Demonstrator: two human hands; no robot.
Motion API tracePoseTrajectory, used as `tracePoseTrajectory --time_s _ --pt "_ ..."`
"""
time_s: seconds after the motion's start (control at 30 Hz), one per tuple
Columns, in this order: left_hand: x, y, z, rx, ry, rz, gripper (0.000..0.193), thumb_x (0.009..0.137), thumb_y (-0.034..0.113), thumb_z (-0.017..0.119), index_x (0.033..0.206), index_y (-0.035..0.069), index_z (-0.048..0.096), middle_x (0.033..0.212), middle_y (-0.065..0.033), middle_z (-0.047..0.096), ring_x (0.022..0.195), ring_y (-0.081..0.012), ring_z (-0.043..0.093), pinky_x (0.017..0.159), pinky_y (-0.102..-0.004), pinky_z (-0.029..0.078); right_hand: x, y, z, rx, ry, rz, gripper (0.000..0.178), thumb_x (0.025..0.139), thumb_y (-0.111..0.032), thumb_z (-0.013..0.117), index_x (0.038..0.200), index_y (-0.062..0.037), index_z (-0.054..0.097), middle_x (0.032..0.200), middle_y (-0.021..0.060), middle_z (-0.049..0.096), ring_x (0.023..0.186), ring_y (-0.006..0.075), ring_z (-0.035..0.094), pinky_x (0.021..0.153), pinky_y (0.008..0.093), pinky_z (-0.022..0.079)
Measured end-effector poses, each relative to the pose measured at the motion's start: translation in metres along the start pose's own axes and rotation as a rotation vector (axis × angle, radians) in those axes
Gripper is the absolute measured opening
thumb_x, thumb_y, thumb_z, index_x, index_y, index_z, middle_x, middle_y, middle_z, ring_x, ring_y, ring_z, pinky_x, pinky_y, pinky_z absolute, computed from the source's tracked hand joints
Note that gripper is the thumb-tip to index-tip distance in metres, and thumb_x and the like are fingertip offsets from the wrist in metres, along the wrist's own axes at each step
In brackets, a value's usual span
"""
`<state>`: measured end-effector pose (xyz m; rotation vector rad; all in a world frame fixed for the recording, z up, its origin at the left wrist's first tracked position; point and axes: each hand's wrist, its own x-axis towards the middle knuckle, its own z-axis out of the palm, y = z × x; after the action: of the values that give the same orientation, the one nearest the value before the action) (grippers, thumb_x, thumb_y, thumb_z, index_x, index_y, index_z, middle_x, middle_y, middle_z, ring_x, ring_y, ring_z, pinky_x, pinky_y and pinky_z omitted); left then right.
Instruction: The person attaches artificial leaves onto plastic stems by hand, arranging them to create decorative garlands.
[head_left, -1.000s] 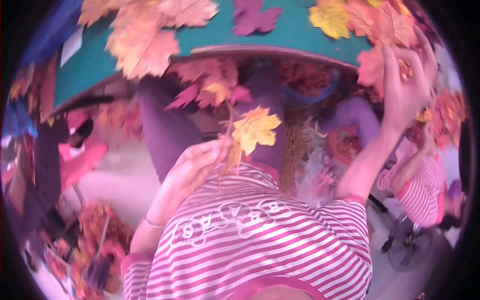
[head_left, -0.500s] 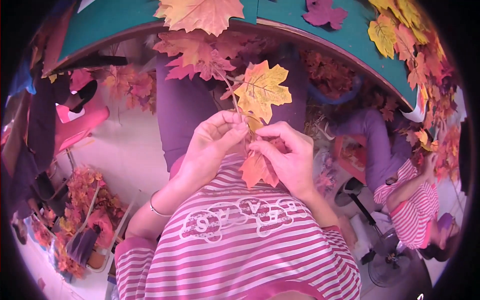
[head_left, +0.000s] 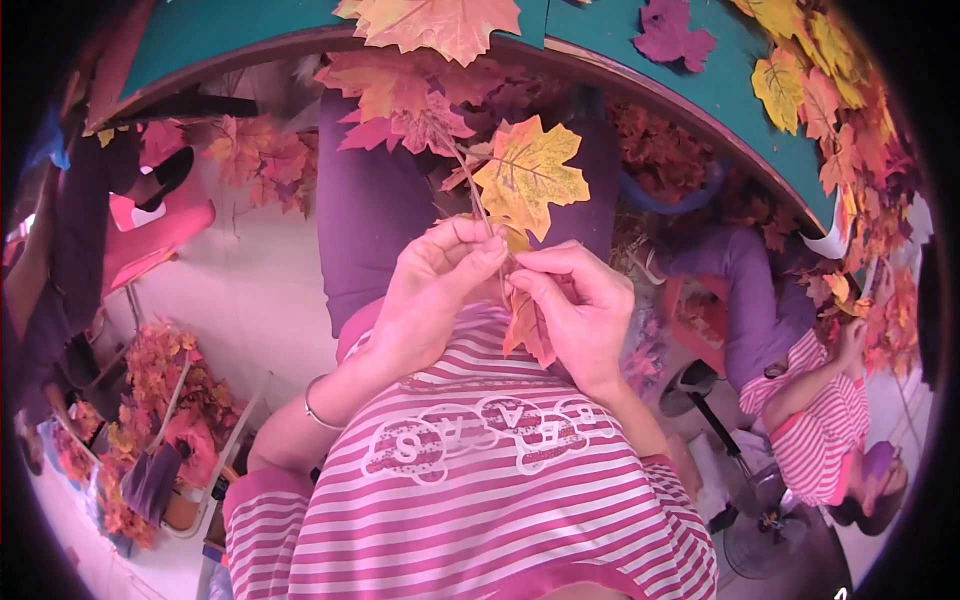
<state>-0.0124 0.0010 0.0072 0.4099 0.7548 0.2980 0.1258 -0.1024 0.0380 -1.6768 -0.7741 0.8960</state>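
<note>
A garland of artificial maple leaves on a thin brown stem (head_left: 466, 168) runs from under the table edge down to my hands. My left hand (head_left: 440, 275) pinches the stem between thumb and fingers. Close beside it, my right hand (head_left: 580, 300) is closed in a pinch at the base of a leaf on the same stem; its fingertips partly hide what they grip. A yellow leaf (head_left: 530, 175) spreads just above the hands. Below them, an orange leaf (head_left: 530, 328) hangs partly behind my right fingers. Pink and orange leaves (head_left: 425, 115) of the garland lie over my lap.
A green-topped table (head_left: 600, 30) curves across the front, bearing a large orange leaf (head_left: 440, 22), a purple leaf (head_left: 672, 35) and yellow leaves (head_left: 780, 88). Piled leaves (head_left: 165, 420) stand at left. A co-worker (head_left: 800, 400) sits at right, near a floor fan (head_left: 765, 540).
My hands have drawn slightly closer together on the stem. The orange leaf below has turned and shows narrower. The whole view has shifted a little.
</note>
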Motion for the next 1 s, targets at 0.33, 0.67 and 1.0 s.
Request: tracePoseTrajectory --time_s 0.33,0.67,1.0 --pt "0.002 -0.007 0.003 -0.071 0.038 -0.004 0.011 0.102 0.012 0.065 0.111 0.006 0.063 0.101 -0.0034 0.07 0.089 -0.0101 0.067 0.079 -0.028 0.057 0.007 0.001 -0.006 0.044 -0.032 0.045 0.01 0.085 0.01 0.073 0.094 0.006 0.069 0.088 0.0091 0.069 0.079 0.0138 0.072 0.07 0.0247 0.057" --pt "0.001 -0.012 0.003 -0.142 -0.001 0.056 0.007 0.102 0.011 0.064 0.108 0.007 0.062 0.101 -0.002 0.069 0.091 -0.0104 0.067 0.081 -0.0296 0.057 0.005 0.001 -0.005 0.078 -0.039 0.115 0.01 0.089 0.011 0.071 0.095 0.0044 0.068 0.08 0.0049 0.066 0.057 0.0058 0.062 0.046 0.0195 0.044" --pt "0.001 -0.014 0.007 -0.158 0.019 0.106 0.007 0.102 0.01 0.064 0.109 0.007 0.063 0.105 -0.0016 0.069 0.093 -0.0095 0.067 0.082 -0.0286 0.057 0.006 -0.003 -0.002 0.129 0.023 0.203 0.009 0.087 0.008 0.074 0.093 0.0035 0.069 0.08 0.0056 0.069 0.066 0.0071 0.066 0.054 0.0208 0.05"
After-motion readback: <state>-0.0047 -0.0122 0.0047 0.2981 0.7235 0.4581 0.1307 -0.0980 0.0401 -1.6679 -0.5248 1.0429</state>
